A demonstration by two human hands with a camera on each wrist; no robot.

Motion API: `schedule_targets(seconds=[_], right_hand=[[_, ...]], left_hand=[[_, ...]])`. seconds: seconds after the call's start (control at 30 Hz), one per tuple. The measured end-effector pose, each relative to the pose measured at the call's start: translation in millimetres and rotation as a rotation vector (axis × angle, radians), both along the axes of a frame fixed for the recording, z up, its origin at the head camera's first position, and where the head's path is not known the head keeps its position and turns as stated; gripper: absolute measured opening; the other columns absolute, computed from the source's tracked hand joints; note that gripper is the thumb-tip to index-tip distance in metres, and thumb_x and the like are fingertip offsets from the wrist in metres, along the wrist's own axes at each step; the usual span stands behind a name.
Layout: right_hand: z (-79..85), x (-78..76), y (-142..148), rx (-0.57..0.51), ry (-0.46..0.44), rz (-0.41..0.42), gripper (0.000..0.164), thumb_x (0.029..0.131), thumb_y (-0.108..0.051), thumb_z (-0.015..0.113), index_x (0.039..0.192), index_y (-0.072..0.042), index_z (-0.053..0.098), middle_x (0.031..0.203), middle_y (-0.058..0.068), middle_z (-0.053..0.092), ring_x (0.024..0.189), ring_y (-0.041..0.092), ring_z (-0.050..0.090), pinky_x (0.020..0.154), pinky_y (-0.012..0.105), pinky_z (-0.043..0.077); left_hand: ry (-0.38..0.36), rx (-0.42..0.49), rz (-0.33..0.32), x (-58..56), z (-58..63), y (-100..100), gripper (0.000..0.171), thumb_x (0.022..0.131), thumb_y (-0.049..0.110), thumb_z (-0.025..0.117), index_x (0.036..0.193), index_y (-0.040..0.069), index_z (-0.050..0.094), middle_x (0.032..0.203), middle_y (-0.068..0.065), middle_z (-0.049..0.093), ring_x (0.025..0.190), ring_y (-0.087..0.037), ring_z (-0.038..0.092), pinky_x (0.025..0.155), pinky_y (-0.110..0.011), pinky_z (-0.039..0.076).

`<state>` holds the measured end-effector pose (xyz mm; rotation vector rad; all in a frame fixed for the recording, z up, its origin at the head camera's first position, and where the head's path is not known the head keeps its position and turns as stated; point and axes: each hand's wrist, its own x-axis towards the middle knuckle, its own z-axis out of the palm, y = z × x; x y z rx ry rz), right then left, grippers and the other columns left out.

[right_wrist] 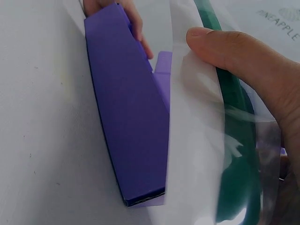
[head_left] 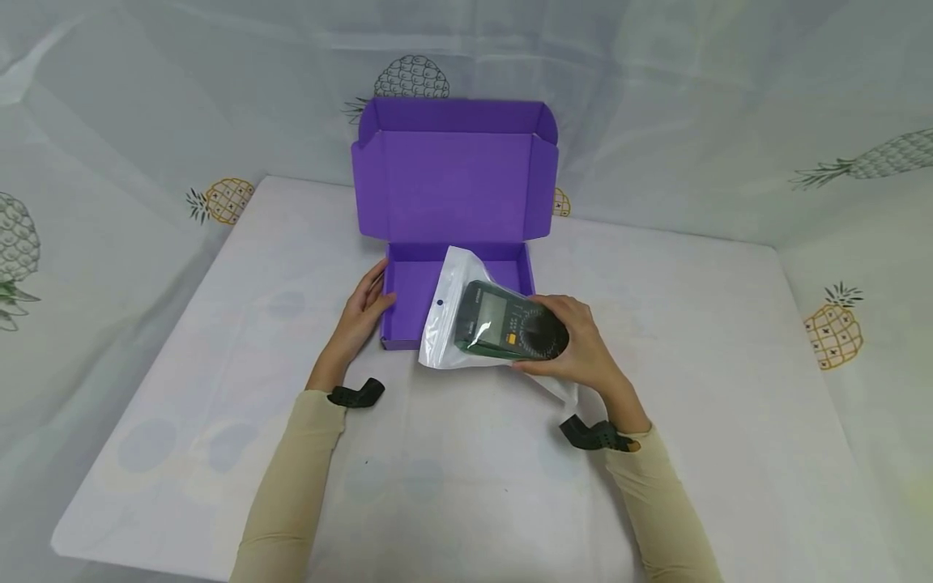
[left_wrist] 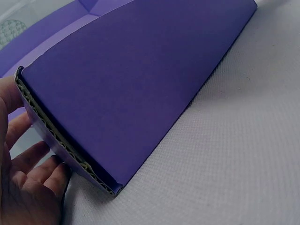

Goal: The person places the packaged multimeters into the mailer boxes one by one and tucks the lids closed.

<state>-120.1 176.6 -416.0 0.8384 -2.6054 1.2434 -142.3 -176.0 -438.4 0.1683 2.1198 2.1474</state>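
Observation:
A purple cardboard box [head_left: 408,312] stands on the table with its lid [head_left: 457,186] raised at the back. My left hand [head_left: 362,308] grips the box's left wall, thumb over the rim and fingers along the outside, as the left wrist view shows up close. A dark green multimeter [head_left: 490,320] with a grey screen and round dial lies in a clear and white zip bag [head_left: 440,324]. My right hand [head_left: 579,344] holds the bagged multimeter by its dial end, thumb on the near edge. The bag overlaps the box's front right part and hides it in the head view.
A white cloth covers the table [head_left: 466,502]. Behind and beside it hangs a pale curtain [head_left: 656,97] printed with pineapples. Each wrist wears a black mount, the left one [head_left: 357,393] near the box's front and the right one [head_left: 598,434] below the bag.

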Motion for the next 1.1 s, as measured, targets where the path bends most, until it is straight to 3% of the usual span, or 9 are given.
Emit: schedule_targets(seconds=[0.1, 0.37, 0.53, 0.7, 0.77, 0.93, 1.1], right_hand=[[1.0, -1.9, -3, 0.009, -0.010, 0.003, 0.094, 0.053, -0.029, 0.094, 0.135, -0.011, 0.054, 0.127, 0.011, 0.058, 0.120, 0.030, 0.047, 0.105, 0.053, 0.028], [1.3, -8.1, -7, 0.037, 0.004, 0.025, 0.094, 0.052, -0.032, 0.094, 0.135, -0.010, 0.054, 0.127, 0.012, 0.059, 0.120, 0.030, 0.048, 0.108, 0.054, 0.027], [1.9, -12.7, -9, 0.053, 0.034, 0.038, 0.095, 0.052, -0.032, 0.095, 0.135, -0.010, 0.054, 0.127, 0.013, 0.058, 0.121, 0.031, 0.049, 0.108, 0.054, 0.027], [3.5, -15.7, -12, 0.065, 0.042, 0.048, 0.094, 0.052, -0.032, 0.095, 0.134, -0.008, 0.055, 0.126, 0.014, 0.059, 0.121, 0.032, 0.049, 0.107, 0.053, 0.028], [4.2, -16.6, -13, 0.073, 0.040, 0.049, 0.093, 0.052, -0.034, 0.094, 0.133, -0.008, 0.055, 0.125, 0.013, 0.059, 0.120, 0.032, 0.049, 0.107, 0.053, 0.028], [5.2, -18.4, -15, 0.090, 0.037, 0.050, 0.093, 0.053, -0.037, 0.093, 0.133, -0.008, 0.055, 0.126, 0.014, 0.058, 0.120, 0.032, 0.048, 0.107, 0.054, 0.028], [5.5, -20.1, -17, 0.098, 0.038, 0.048, 0.094, 0.053, -0.038, 0.093, 0.133, -0.008, 0.055, 0.125, 0.013, 0.058, 0.119, 0.031, 0.049, 0.107, 0.053, 0.028]], left_hand=[[0.008, 0.007, 0.000, -0.8, -1.2, -1, 0.063, 0.100, 0.004, 0.051, 0.155, 0.003, 0.020, 0.162, -0.015, 0.016, 0.148, -0.031, 0.016, 0.122, -0.038, 0.018], [0.008, 0.008, 0.022, -10.4, -24.5, -5, 0.062, 0.101, 0.009, 0.052, 0.156, 0.014, 0.024, 0.162, -0.004, 0.020, 0.148, -0.020, 0.020, 0.121, -0.032, 0.020], [-0.003, 0.001, 0.028, -9.4, -22.0, -4, 0.063, 0.100, 0.009, 0.052, 0.156, 0.013, 0.023, 0.162, -0.004, 0.019, 0.148, -0.021, 0.020, 0.121, -0.033, 0.019], [-0.019, 0.017, 0.015, -3.5, -5.0, 0, 0.064, 0.099, 0.004, 0.051, 0.156, 0.007, 0.021, 0.162, -0.010, 0.017, 0.149, -0.026, 0.018, 0.122, -0.036, 0.018], [-0.015, 0.008, 0.015, -4.4, -6.9, -1, 0.063, 0.100, 0.004, 0.050, 0.156, 0.008, 0.021, 0.162, -0.009, 0.016, 0.149, -0.026, 0.017, 0.122, -0.035, 0.018], [0.011, -0.015, 0.023, -10.0, -25.0, -4, 0.063, 0.101, 0.010, 0.051, 0.157, 0.016, 0.022, 0.163, -0.003, 0.018, 0.149, -0.020, 0.018, 0.122, -0.033, 0.018], [0.006, -0.015, 0.028, -9.9, -26.7, -3, 0.061, 0.101, 0.013, 0.052, 0.156, 0.016, 0.025, 0.162, -0.001, 0.020, 0.148, -0.017, 0.021, 0.121, -0.030, 0.019]])
